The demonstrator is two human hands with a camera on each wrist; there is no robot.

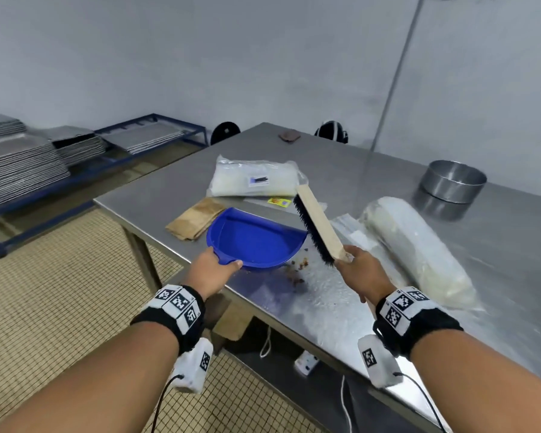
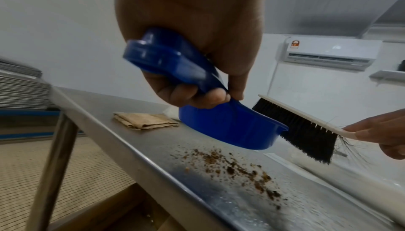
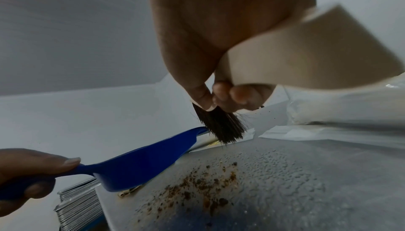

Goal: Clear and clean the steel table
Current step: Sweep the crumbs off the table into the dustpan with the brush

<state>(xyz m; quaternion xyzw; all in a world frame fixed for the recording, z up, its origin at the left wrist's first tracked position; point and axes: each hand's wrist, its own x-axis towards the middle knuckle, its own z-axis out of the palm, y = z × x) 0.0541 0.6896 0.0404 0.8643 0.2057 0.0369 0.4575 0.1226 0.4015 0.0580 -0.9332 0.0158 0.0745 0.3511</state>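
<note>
Both forearms reach in from the near edge, each wrist wearing a marker band. Left hand (image 1: 211,270) has its fingers and thumb curled tight round the handle of the blue dustpan (image 1: 253,237), which hangs tilted just above the steel worktop (image 1: 341,170), its lip toward the brush. Right hand (image 1: 361,270) is wrapped round the pale wooden handle of the brush (image 1: 316,223), black bristles facing the pan and lifted off the surface. Between and below the two tools lies a scatter of brown crumbs (image 2: 236,167) on wet steel, close to the worktop's front edge.

Sweeping up looks to be the step in hand, with nothing yet in the pan. Next, the pan's lip probably needs to go flat on the steel beside the crumbs, so the bristles can draw them in. Farther out, a folded brown cloth (image 1: 196,221), two plastic-wrapped packs (image 1: 253,179) and round tins (image 1: 450,185) are not yet cleared.
</note>
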